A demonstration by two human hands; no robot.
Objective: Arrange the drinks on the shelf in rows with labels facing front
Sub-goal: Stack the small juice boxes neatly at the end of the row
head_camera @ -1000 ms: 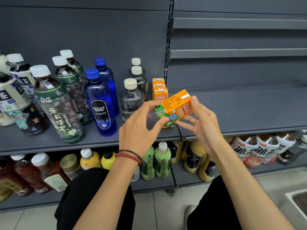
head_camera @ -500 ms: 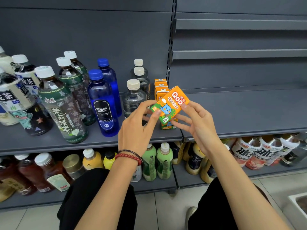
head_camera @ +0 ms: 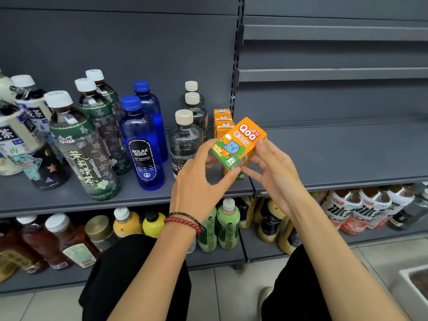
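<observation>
Turned since a second ago, the carton (head_camera: 238, 143) now shows its Qoo front to the camera instead of its top and side, logo tipped toward 1 o'clock. The left hand (head_camera: 199, 181) pinches its lower corner at 7 o'clock between thumb and fingertips; the right hand (head_camera: 275, 172) holds the edge at 3 o'clock with fingers curled against it. Both grips are narrow and close on the carton, which hangs in the air clear of the shelf (head_camera: 335, 154), just in front of the carton row (head_camera: 222, 122) running back toward 12 o'clock beside the upright (head_camera: 234, 89). I judge the two-handed turn serves to find the label face before the carton goes down at the row's front. Clear bottles (head_camera: 185, 140) stand at 9 o'clock of it, blue bottles (head_camera: 143, 144) beyond them
</observation>
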